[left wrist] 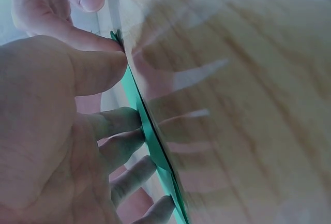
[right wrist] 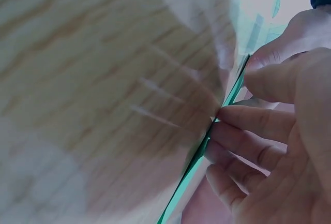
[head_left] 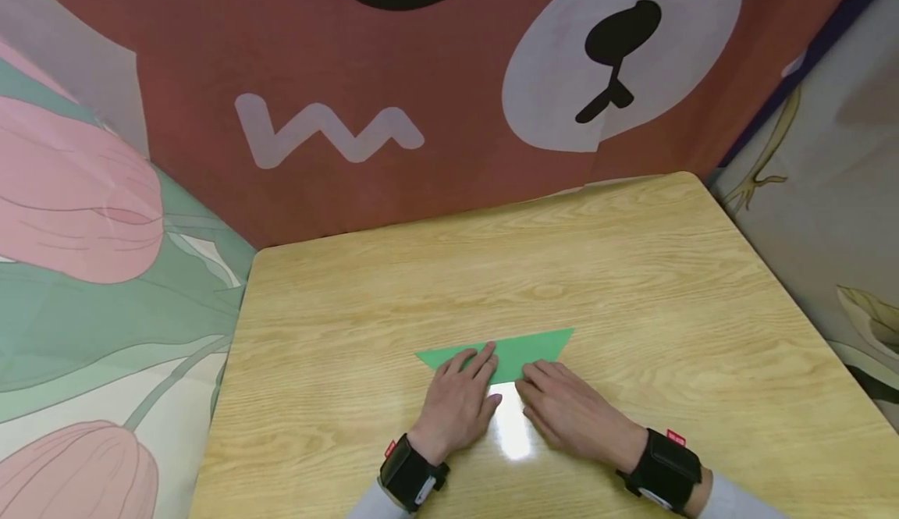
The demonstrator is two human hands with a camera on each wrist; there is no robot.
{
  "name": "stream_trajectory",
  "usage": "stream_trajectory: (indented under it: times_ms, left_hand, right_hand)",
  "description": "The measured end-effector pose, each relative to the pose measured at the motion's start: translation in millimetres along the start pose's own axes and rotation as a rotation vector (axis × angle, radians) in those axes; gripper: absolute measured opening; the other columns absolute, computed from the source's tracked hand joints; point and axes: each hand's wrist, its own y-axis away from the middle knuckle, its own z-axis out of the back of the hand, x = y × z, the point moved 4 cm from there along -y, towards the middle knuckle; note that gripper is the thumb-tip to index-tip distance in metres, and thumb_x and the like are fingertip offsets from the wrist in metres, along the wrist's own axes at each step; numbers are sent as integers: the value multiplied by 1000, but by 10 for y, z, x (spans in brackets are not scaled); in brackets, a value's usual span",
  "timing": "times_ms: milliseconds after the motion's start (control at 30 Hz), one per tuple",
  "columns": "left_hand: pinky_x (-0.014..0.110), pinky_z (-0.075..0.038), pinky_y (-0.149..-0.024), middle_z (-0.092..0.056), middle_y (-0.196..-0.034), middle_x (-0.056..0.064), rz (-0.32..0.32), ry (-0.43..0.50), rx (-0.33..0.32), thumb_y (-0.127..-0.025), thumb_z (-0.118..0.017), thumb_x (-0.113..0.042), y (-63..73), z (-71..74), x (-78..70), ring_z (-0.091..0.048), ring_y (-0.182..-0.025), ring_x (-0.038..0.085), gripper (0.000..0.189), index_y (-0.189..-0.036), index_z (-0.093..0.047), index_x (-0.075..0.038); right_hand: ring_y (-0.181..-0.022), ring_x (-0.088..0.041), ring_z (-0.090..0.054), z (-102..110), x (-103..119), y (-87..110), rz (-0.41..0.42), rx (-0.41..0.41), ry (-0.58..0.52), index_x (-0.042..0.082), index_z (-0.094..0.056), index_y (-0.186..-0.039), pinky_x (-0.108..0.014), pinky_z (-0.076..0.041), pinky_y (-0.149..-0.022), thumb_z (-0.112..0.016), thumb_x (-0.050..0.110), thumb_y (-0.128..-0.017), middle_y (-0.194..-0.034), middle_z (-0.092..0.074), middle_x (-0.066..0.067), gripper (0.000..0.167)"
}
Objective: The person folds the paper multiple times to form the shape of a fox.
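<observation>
A folded piece of green paper (head_left: 537, 347) lies on the wood-grain worktop (head_left: 337, 324), its longer edge on the far side. The left hand (head_left: 460, 398) rests over its left part, fingers extended and slightly apart. The right hand (head_left: 572, 410) touches the near edge, fingers close together and gently bent.

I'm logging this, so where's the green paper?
In the head view, the green paper lies on the table below centre, slightly right, with the left hand on its left part and the right hand at its near edge.
</observation>
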Motion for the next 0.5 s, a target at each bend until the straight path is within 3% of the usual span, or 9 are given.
stream_trajectory:
  times_ms: [167,500]
  left_hand:
    - [44,-42,-112,-32,-163,-3,-7,-2,-29,-101,-47,-46,2,13,9,-42,-142,23,56,-150,-43,-18]
    - [45,-42,-112,-31,-163,-3,0,-2,-16,-101,-46,-48,12,-5,6,-41,-143,24,58,-150,-43,-18]
  right_hand:
    - [-99,-15,-53,9,5,-13,4,-13,1,12,-65,-103,-36,-49,-92,-63,25,-94,-101,-56,3,16]
    - [-93,-12,-48,8,1,10,-27,24,28,9,-68,-107,-33,-49,-86,-63,27,-94,-95,-52,5,22]
